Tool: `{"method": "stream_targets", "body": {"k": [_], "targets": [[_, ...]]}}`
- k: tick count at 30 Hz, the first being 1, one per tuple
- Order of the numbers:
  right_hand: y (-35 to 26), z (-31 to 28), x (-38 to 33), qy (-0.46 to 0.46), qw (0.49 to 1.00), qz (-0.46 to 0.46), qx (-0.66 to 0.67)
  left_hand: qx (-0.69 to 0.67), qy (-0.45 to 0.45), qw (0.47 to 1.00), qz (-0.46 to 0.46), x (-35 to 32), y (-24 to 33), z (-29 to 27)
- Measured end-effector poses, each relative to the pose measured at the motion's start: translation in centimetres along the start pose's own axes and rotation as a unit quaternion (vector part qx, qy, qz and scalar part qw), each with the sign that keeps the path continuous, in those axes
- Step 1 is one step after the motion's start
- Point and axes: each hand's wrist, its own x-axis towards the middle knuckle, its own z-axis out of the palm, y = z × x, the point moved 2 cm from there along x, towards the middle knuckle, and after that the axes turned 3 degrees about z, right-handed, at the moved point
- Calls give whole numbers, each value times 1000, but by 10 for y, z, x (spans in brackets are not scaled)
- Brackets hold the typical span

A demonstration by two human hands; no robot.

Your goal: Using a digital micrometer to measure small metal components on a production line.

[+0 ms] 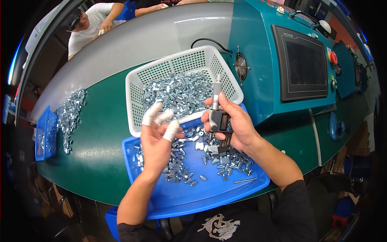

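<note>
My right hand (242, 128) is wrapped round a digital micrometer (221, 121) with a dark display and a silver thimble pointing up and away. White covers sit on several fingertips of my left hand (155, 143), which is raised with its fingers apart and nothing visible in them. Below both hands lies a blue tray (183, 203) holding many small shiny metal fittings (231, 163) and a thin metal rod (245, 180). Behind it, a white perforated basket (227, 66) is heaped with similar metal fittings (175, 90). The micrometer's jaws are partly hidden, so I cannot tell whether a fitting sits in them.
A teal machine (258, 80) with a dark touchscreen (304, 62) and a red button (333, 58) stands at the right. On the green table (100, 161), a pile of fittings (70, 115) lies beside a small blue basket (46, 135) at the left. Across the table is another person (86, 30).
</note>
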Motion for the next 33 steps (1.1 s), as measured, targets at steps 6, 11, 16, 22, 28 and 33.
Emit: {"method": "stream_targets", "body": {"k": [6, 11, 16, 22, 28, 33], "targets": [[1, 1, 1, 11, 1000, 7, 3, 256, -130, 953, 97, -9, -10, -4], [2, 3, 0, 21, 1000, 17, 14, 551, -261, 786, 100, -29, -33, 13], [3, -2, 3, 8, 1000, 11, 23, 517, -288, 799, 110, -25, -41, 9], [1, 0, 3, 13, 1000, 8, 5, 558, -321, 760, 91, -21, -31, -1], [2, -1, 3, 2, 1000, 1, 18, 548, -332, 759, 115, -22, -33, 0], [2, -1, 0, 4, 1000, 12, 21, 298, -220, 926, -74, -17, -9, 5]]}}
